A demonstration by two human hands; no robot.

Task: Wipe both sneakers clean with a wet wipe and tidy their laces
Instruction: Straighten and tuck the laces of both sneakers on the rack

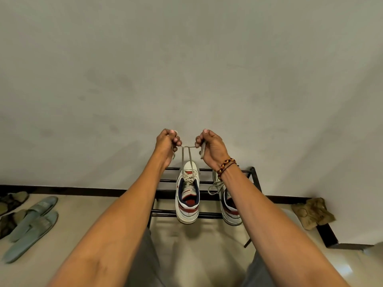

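Two white sneakers with red and navy trim stand on a black metal shoe rack. The left sneaker points at the wall, and its beige laces are pulled up taut above it. My left hand grips one lace end and my right hand grips the other, with a crossing stretched between them. The right sneaker is partly hidden behind my right forearm; its laces lie loose over the rack bars. No wet wipe is in view.
A plain wall rises right behind the rack. Grey-green slippers and dark sandals lie on the tiled floor at the left. A crumpled brown cloth sits by the skirting at the right. A beaded bracelet circles my right wrist.
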